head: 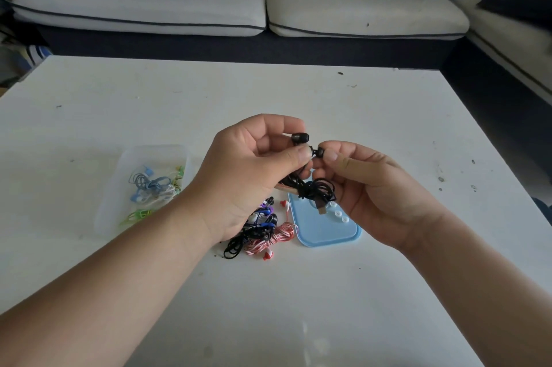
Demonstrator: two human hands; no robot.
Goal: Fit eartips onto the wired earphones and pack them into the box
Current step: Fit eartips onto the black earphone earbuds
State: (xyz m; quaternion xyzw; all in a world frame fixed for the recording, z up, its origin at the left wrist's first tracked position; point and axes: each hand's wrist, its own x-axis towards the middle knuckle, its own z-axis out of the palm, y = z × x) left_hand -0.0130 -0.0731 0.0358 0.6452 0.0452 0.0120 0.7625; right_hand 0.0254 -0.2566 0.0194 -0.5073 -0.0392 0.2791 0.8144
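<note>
Above the table's middle, my left hand [254, 169] pinches a pair of black wired earphones [316, 189]; one earbud [300, 138] sticks up above my thumb. My right hand [363, 184] pinches a small black eartip [320, 152] right against the second earbud's end. The bundled black cable and its plug dangle between both hands. Below them a blue lid [324, 230] carries three white eartips [338, 213]. A clear plastic box [119, 187] at the left contains blue, white and green earphones.
A loose pile of black, blue and red-white earphones [263, 232] lies on the white table [298, 292] beside the blue lid. A light sofa [239, 2] with a black bag stands beyond the table's far edge.
</note>
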